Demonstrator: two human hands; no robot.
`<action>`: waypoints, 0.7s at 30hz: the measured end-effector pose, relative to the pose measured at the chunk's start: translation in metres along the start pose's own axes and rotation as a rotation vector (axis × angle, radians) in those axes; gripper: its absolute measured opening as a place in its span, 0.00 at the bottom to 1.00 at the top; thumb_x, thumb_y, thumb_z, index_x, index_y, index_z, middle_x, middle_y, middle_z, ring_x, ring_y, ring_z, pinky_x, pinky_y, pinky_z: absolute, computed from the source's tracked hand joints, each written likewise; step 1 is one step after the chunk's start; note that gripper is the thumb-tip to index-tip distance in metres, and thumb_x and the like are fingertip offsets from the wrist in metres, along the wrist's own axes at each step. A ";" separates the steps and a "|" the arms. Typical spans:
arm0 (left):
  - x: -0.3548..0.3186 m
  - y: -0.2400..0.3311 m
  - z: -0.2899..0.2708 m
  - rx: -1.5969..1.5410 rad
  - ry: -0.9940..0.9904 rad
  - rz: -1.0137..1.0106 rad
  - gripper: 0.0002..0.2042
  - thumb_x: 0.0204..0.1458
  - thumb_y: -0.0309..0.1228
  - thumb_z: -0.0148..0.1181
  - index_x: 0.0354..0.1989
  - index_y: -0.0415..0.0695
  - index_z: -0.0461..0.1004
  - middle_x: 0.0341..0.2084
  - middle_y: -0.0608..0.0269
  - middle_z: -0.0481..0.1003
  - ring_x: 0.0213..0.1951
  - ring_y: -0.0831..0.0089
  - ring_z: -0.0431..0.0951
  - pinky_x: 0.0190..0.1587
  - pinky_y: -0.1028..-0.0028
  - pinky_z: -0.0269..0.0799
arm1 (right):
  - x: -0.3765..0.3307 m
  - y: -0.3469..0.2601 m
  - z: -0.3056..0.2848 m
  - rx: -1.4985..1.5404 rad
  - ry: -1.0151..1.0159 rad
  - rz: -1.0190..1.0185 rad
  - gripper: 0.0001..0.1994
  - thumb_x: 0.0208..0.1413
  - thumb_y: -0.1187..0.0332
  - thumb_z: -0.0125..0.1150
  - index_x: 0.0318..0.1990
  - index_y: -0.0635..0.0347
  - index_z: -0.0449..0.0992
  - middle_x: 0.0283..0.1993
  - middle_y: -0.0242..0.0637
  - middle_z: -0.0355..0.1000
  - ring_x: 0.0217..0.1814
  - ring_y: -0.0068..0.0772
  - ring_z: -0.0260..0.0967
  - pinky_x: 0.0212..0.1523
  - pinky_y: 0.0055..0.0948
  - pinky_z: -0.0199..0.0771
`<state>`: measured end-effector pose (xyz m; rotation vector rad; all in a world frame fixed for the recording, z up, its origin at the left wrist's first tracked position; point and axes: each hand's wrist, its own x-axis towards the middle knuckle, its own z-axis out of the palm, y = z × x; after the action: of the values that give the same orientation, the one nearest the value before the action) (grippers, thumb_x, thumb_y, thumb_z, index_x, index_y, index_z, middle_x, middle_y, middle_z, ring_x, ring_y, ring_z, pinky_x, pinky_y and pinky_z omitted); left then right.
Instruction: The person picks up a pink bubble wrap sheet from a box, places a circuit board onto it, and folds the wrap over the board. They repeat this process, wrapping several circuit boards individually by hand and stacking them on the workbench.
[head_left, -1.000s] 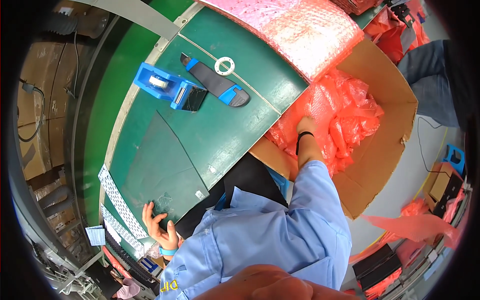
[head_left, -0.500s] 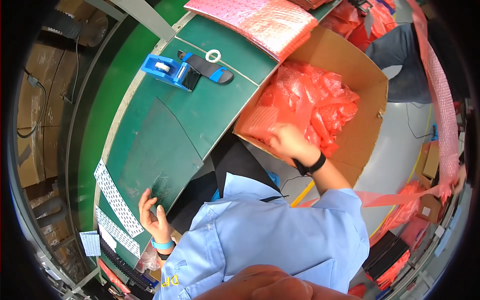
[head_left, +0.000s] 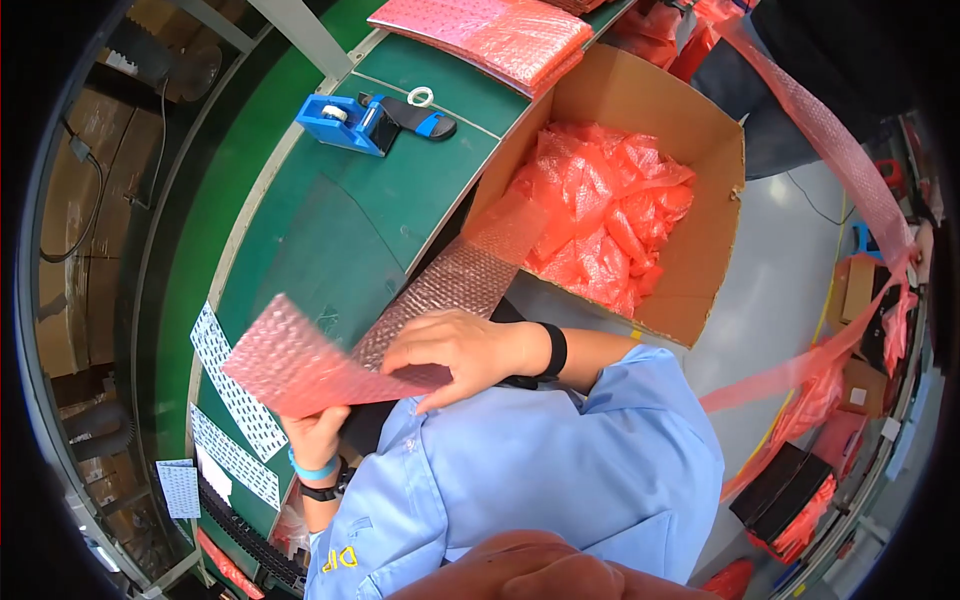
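A long strip of pink bubble wrap (head_left: 450, 275) stretches from the carton's near rim to above the table's front edge, where its end is folded up. My left hand (head_left: 317, 432) grips that end from below, its fingers mostly hidden behind the film. Farther right, my right hand (head_left: 460, 348) lies over the strip with curled fingers, pinching its near edge. More crumpled red bubble wrap (head_left: 605, 215) fills the bottom of the open cardboard carton (head_left: 690, 300), which stands to the right of the table.
On the green table (head_left: 390, 215) are a blue tape dispenser (head_left: 345, 124), a black and blue sandal-like item (head_left: 425, 121), a white ring (head_left: 420, 97), a clear sheet and white label sheets (head_left: 235, 455). Stacked pink bubble bags (head_left: 490, 40) lie at the far end. Another person's legs show at the far right.
My right hand has come out of the carton, drawing the bubble wrap strip left and nearer to me. My left hand, previously spread, now holds the strip's end.
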<state>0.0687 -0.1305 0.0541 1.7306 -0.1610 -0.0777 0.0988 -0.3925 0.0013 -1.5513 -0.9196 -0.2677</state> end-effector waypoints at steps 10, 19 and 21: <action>0.000 0.002 -0.025 0.086 0.111 -0.150 0.22 0.53 0.28 0.62 0.55 0.34 0.67 0.48 0.51 0.75 0.46 0.69 0.74 0.46 0.75 0.69 | -0.027 0.025 0.032 -0.324 0.186 0.157 0.23 0.40 0.70 0.66 0.50 0.53 0.74 0.34 0.33 0.73 0.32 0.38 0.73 0.28 0.37 0.75; 0.000 -0.011 0.021 0.190 -0.057 -0.002 0.21 0.59 0.26 0.53 0.61 0.34 0.63 0.50 0.55 0.74 0.47 0.68 0.76 0.49 0.73 0.71 | 0.023 0.001 0.049 -0.434 -0.130 0.006 0.29 0.42 0.70 0.65 0.57 0.53 0.70 0.37 0.35 0.70 0.36 0.39 0.72 0.29 0.35 0.75; -0.005 -0.032 -0.028 0.117 0.078 0.028 0.20 0.60 0.27 0.52 0.59 0.33 0.65 0.54 0.54 0.71 0.48 0.68 0.75 0.50 0.71 0.71 | 0.021 -0.002 0.046 -0.307 -0.157 -0.067 0.30 0.41 0.69 0.66 0.57 0.53 0.70 0.38 0.35 0.69 0.41 0.40 0.72 0.34 0.37 0.75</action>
<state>0.0698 -0.0974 0.0273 1.8448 -0.1348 0.0206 0.0955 -0.3420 0.0063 -1.8458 -1.0936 -0.3515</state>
